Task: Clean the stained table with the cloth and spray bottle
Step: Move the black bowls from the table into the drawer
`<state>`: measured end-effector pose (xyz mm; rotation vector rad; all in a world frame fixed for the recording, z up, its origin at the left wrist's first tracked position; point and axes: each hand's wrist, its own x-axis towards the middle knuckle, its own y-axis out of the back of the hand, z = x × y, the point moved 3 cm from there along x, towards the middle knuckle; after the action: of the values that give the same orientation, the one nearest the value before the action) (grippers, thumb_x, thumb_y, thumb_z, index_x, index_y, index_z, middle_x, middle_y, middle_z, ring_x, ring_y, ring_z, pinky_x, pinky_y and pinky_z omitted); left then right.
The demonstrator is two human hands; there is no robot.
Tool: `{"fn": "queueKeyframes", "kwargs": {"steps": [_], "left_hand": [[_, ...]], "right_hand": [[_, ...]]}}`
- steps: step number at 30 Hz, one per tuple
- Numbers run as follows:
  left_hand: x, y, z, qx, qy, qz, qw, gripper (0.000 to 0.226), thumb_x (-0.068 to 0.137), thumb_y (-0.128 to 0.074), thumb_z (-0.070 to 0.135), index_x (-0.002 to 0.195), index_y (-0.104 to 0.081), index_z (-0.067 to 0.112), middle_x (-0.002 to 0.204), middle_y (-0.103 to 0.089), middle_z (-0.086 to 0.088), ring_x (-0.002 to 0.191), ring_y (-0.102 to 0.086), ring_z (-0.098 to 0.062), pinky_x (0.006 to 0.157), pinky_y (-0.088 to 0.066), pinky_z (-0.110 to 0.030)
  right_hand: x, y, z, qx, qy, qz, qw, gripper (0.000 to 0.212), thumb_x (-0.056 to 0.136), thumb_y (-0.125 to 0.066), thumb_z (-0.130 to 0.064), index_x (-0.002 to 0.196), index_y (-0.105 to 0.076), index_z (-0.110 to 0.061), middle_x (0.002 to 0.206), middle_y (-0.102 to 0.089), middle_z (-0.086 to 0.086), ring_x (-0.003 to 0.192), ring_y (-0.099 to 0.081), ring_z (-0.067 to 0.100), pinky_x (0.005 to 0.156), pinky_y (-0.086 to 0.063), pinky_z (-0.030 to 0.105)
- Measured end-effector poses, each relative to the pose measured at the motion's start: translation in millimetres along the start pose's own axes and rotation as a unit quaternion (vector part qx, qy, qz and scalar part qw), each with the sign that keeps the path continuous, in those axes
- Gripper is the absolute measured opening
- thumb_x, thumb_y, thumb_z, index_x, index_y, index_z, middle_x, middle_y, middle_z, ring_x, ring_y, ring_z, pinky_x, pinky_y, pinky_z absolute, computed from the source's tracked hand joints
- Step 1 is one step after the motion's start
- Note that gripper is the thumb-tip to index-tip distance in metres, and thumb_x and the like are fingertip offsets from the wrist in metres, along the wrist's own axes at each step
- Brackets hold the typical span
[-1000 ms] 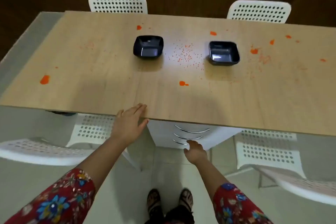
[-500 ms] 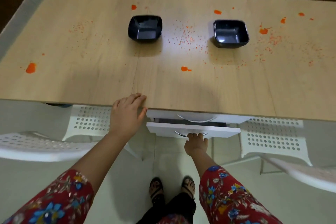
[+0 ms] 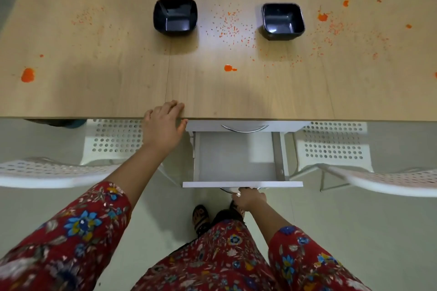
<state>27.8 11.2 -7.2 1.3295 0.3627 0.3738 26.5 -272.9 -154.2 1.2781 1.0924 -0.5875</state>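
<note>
Table [image 3: 118, 49] stained; L hand [image 3: 163, 125] flat on edge, R hand [image 3: 249, 199] grips handle [image 3: 225, 189] (drawer [image 3: 236, 158] out).

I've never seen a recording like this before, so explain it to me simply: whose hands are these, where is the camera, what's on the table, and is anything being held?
There is no machine here. A person is working with two bare hands, and the single picture comes from a camera worn on their head, looking forward and down. The left hand rests with straight fingers on the near edge of the wooden table. The right hand grips the metal handle of an open white drawer under the table. On the table stand two black bowls, with orange stains scattered around them. White perforated chairs stand at the table. No cloth or spray bottle is in view.
</note>
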Motion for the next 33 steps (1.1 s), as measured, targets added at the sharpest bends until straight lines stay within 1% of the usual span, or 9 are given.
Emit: {"fn": "queueKeyframes", "kwargs": {"steps": [3, 5, 9, 13, 17, 20, 24, 30, 33], "left_hand": [[0, 4, 4, 0.009, 0.008, -0.026, 1.000, 0.053, 0.094, -0.052, 0.040, 0.143, -0.044, 0.022, 0.148, -0.043, -0.002, 0.129, -0.044, -0.027, 0.105, -0.030, -0.043], [0, 5, 6, 0.016, 0.019, -0.050, 0.998, 0.056, 0.093, -0.053, 0.043, 0.143, -0.042, 0.022, 0.149, -0.040, -0.002, 0.130, -0.042, -0.027, 0.105, -0.029, -0.043], [19, 17, 18, 0.020, 0.025, -0.072, 0.997, 0.054, 0.092, -0.054, 0.044, 0.140, -0.045, 0.021, 0.143, -0.046, -0.003, 0.127, -0.045, -0.024, 0.105, -0.029, -0.041], [57, 37, 33, -0.142, 0.058, -0.021, 0.988, 0.049, 0.091, -0.060, 0.035, 0.137, -0.050, 0.023, 0.138, -0.051, 0.002, 0.123, -0.049, -0.021, 0.097, -0.041, -0.037], [139, 57, 35, -0.241, 0.104, 0.089, 0.961, 0.048, 0.091, -0.063, 0.029, 0.135, -0.050, 0.016, 0.136, -0.052, -0.005, 0.123, -0.049, -0.026, 0.095, -0.043, -0.037], [196, 70, 24, -0.274, 0.170, 0.151, 0.934, 0.054, 0.091, -0.063, 0.028, 0.139, -0.046, 0.010, 0.140, -0.047, -0.012, 0.127, -0.045, -0.031, 0.099, -0.041, -0.041], [253, 64, -1, -0.346, 0.307, 0.099, 0.881, 0.058, 0.096, -0.056, 0.033, 0.144, -0.037, 0.007, 0.145, -0.039, -0.017, 0.127, -0.044, -0.037, 0.102, -0.040, -0.046], [274, 58, -29, -0.263, 0.405, 0.075, 0.873, 0.053, 0.092, -0.057, 0.024, 0.141, -0.043, 0.014, 0.141, -0.040, -0.019, 0.128, -0.037, -0.039, 0.098, -0.041, -0.049], [276, 49, -34, -0.276, 0.385, 0.039, 0.880, 0.037, 0.090, -0.053, 0.014, 0.125, -0.058, 0.008, 0.124, -0.058, -0.021, 0.111, -0.053, -0.040, 0.080, -0.044, -0.037]], "right_hand": [[-9, 27, -4, -0.012, 0.040, -0.073, 0.997, 0.062, 0.098, -0.033, -0.054, 0.141, -0.046, -0.011, 0.149, -0.043, 0.010, 0.133, -0.043, 0.029, 0.110, -0.034, 0.040], [-23, 60, -7, 0.026, 0.074, -0.057, 0.995, 0.058, 0.100, -0.035, -0.050, 0.138, -0.049, -0.009, 0.144, -0.047, 0.011, 0.130, -0.045, 0.028, 0.106, -0.035, 0.035], [-53, 159, -3, 0.165, 0.113, 0.117, 0.973, 0.039, 0.097, -0.047, -0.045, 0.123, -0.060, -0.019, 0.121, -0.062, -0.001, 0.112, -0.058, 0.021, 0.092, -0.044, 0.032], [-61, 267, 5, 0.356, 0.146, 0.289, 0.876, 0.023, 0.095, -0.052, -0.030, 0.085, -0.069, -0.020, 0.081, -0.073, -0.005, 0.077, -0.068, 0.019, 0.079, -0.055, 0.040], [-38, 381, 26, 0.374, 0.051, 0.459, 0.804, 0.029, 0.096, -0.048, -0.035, 0.121, -0.054, -0.022, 0.105, -0.068, 0.000, 0.094, -0.064, 0.029, 0.071, -0.046, 0.034], [-4, 433, 39, 0.384, -0.002, 0.437, 0.813, 0.051, 0.098, -0.043, -0.042, 0.142, -0.032, -0.018, 0.123, -0.062, 0.014, 0.106, -0.060, 0.037, 0.074, -0.042, 0.036], [40, 455, 41, 0.434, -0.001, 0.354, 0.828, 0.042, 0.099, -0.043, -0.036, 0.132, -0.042, -0.009, 0.110, -0.062, 0.018, 0.093, -0.062, 0.038, 0.077, -0.050, 0.040], [53, 446, 34, 0.516, 0.013, 0.368, 0.773, 0.024, 0.094, -0.040, -0.014, 0.116, -0.049, -0.011, 0.091, -0.061, 0.012, 0.077, -0.061, 0.034, 0.065, -0.048, 0.040], [45, 436, 19, 0.576, 0.042, 0.343, 0.741, 0.024, 0.093, -0.041, -0.012, 0.115, -0.051, -0.011, 0.091, -0.063, 0.015, 0.065, -0.056, 0.025, 0.055, -0.042, 0.033]]}}
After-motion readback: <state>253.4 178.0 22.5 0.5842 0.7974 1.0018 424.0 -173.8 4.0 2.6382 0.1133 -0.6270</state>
